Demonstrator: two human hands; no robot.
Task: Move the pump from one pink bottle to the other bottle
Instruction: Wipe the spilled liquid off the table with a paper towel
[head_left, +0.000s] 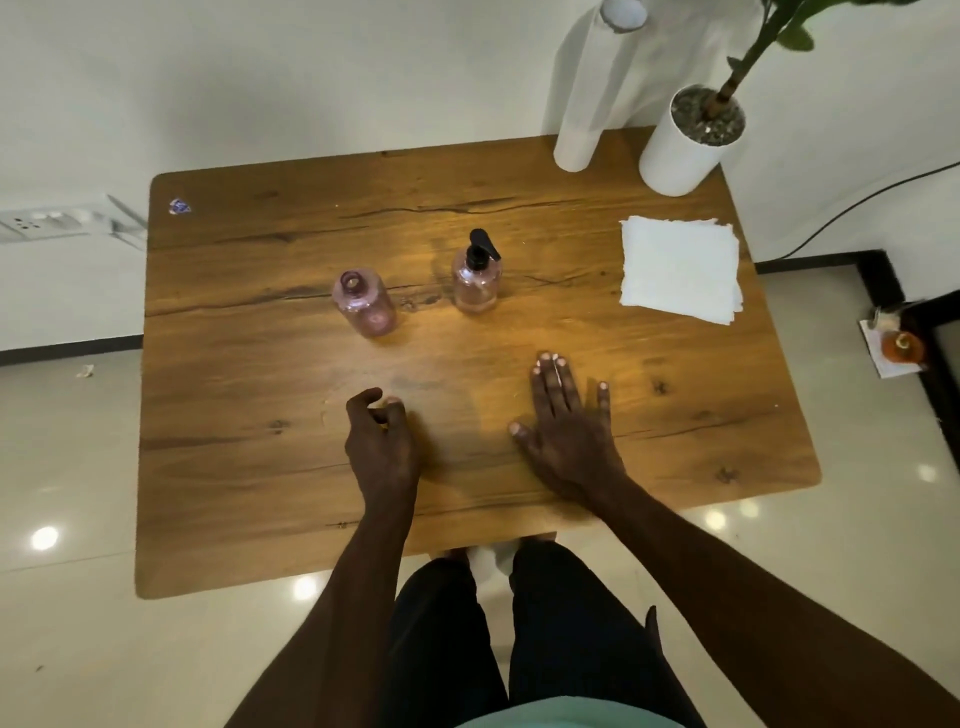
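On table (260, 493): black pump (480, 248) on rt pink bottle (475, 283); left bottle (363, 304) uncapped, no legible labels. Left hand (382, 441) loosely curled, right hand (566, 421) flat.

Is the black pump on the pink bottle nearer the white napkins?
Yes, the black pump sits on the pink bottle nearer the napkins.

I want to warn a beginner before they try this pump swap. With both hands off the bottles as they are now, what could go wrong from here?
1. The bottle with the pump stands free, so twisting the pump with one hand could spin or tip it unless the other hand steadies it.
2. The open bottle has nothing closing its neck; a knock may topple it.
3. The withdrawn pump might drip on the table; the napkins lie off to the right.
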